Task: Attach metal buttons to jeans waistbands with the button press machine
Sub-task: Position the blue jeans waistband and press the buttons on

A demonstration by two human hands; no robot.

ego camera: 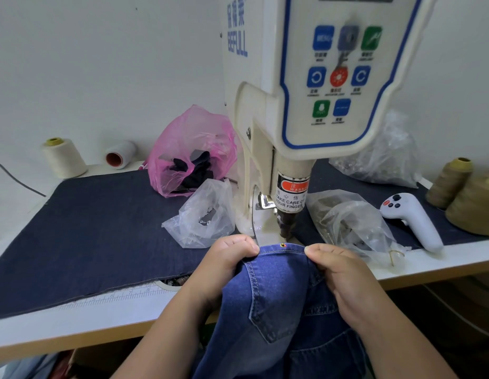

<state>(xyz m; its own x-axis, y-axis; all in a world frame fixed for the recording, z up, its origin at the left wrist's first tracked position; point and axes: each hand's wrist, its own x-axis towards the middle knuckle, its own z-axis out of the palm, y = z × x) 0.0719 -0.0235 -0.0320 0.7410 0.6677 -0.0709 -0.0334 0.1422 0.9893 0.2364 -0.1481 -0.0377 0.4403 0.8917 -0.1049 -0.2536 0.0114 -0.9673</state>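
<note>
Blue jeans (278, 296) hang over the table's front edge, the waistband held up just below the press head (288, 214) of the cream button press machine (306, 77). My left hand (227, 258) grips the waistband on the left and my right hand (336, 263) pinches it on the right. A small red light dot (283, 245) falls on the waistband edge between my thumbs. The lower die is hidden behind the cloth.
A dark denim mat (95, 228) covers the table. A pink bag (194, 151) and clear bags (205, 214) (349, 222) flank the machine. A white handheld controller (412, 217) lies right; thread cones (64, 157) (467, 192) stand at both ends.
</note>
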